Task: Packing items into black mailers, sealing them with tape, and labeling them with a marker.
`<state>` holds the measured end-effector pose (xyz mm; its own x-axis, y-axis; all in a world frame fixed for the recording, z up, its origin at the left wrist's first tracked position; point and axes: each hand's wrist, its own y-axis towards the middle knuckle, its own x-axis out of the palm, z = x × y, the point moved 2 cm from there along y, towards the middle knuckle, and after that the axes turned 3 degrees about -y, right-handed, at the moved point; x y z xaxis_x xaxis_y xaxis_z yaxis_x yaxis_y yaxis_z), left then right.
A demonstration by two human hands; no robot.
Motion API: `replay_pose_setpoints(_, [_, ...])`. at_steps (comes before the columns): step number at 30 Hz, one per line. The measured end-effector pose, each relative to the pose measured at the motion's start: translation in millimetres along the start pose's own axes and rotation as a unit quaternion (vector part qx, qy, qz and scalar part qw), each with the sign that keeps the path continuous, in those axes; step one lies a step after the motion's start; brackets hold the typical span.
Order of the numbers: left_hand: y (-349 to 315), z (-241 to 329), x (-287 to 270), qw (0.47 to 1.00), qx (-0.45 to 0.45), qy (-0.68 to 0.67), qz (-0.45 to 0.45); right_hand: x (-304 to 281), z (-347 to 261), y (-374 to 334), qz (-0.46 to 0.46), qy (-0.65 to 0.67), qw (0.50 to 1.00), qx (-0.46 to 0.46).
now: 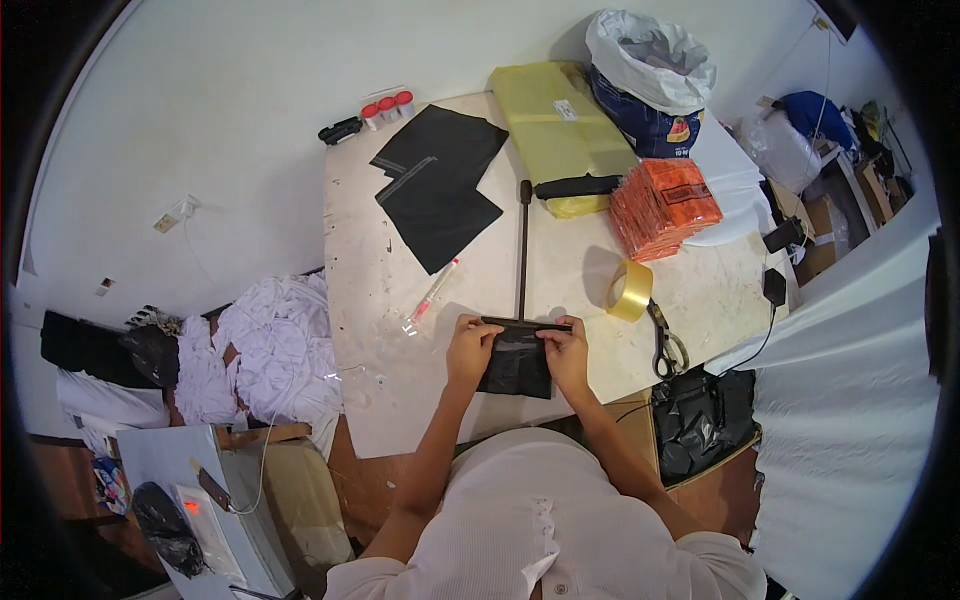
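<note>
Black sheeting [515,376], apparently being aligned, was pinched along its far edge by left grip [468,352] and right grip [567,356]; the next move seemingly required even tension.

A small workroom, with tape roll [633,294], scissors [660,335], orange packets [664,207], heaped white cloth [275,342].

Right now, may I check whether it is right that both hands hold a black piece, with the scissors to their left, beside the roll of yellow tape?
Not quite: the head view shows the scissors lying right of both the left hand and the right hand. Those hands do hold the black piece, with the scissors beside the roll of yellow tape.
</note>
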<state>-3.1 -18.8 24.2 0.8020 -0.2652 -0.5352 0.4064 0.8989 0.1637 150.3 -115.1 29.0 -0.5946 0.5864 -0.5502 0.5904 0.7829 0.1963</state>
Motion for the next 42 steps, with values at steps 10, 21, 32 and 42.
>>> replay_pose_setpoints(10, [-12.8,12.1,-17.7,0.975,0.015,0.216,-0.048,-14.6,-1.7,-10.4,-0.016,-0.142,0.986,-0.09])
replay_pose_setpoints(21, [-34.4,35.5,-5.8,0.987,0.114,0.104,-0.042,-25.8,-11.9,-30.3,-0.099,-0.176,0.965,-0.169])
replay_pose_setpoints(32, [-46.6,27.8,15.9,0.942,0.189,0.232,-0.151,-13.0,-13.4,-38.1,-0.205,-0.261,0.924,-0.189])
replay_pose_setpoints(42, [-46.3,24.8,15.5,0.941,0.181,0.234,-0.166,-15.9,-10.7,-39.8,-0.199,-0.275,0.922,-0.186])
